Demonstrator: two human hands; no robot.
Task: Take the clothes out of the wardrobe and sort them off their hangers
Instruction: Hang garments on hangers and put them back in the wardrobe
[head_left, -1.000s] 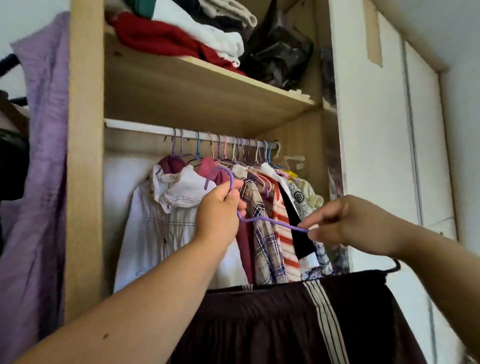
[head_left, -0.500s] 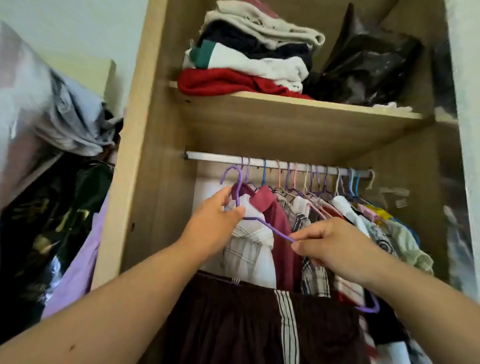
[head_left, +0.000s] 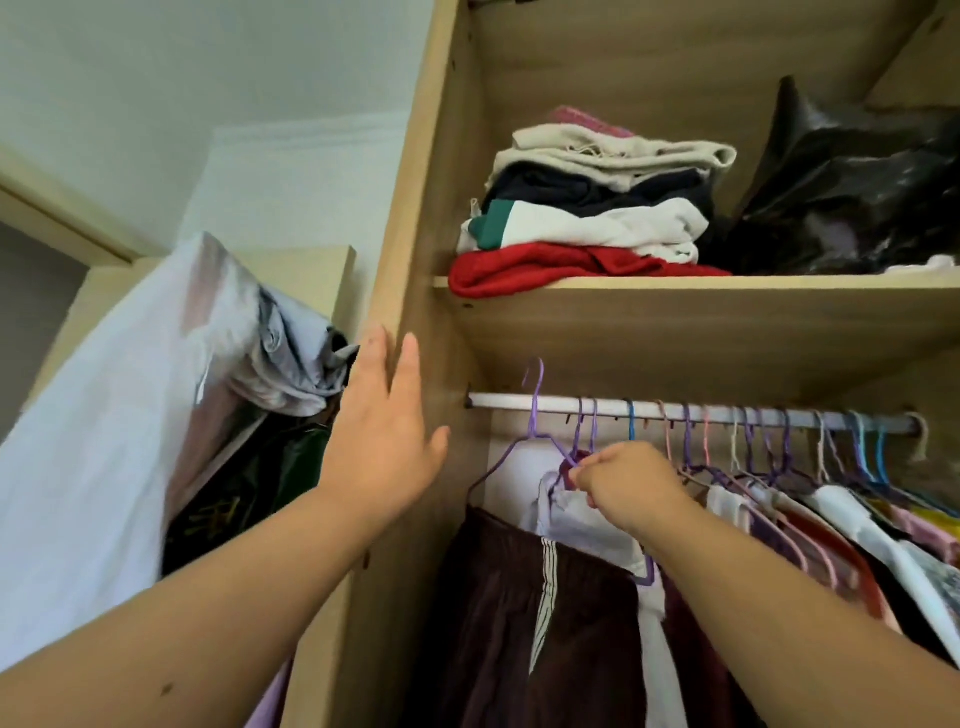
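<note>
An empty purple hanger (head_left: 500, 461) is at the left end of the white wardrobe rail (head_left: 503, 401), its hook raised just above the rail. My right hand (head_left: 628, 483) pinches the hanger's right arm. My left hand (head_left: 384, 441) is open with fingers spread, in front of the wardrobe's side panel (head_left: 426, 249), holding nothing. A dark brown garment with white stripes (head_left: 509, 623) hangs below the hanger, by my right forearm; what holds it up is hidden. Several shirts on coloured hangers (head_left: 831, 519) fill the rail to the right.
Folded clothes (head_left: 597, 223) and a black plastic bag (head_left: 841, 197) sit on the shelf above the rail. Left of the wardrobe are a pale plastic cover (head_left: 104, 441), a bunched grey cloth (head_left: 291, 353) and dark items below them.
My left hand has let go of the hanger's hook and moved left, open. My right hand has carried the hanger up to the rail's left end. The view has tilted upward.
</note>
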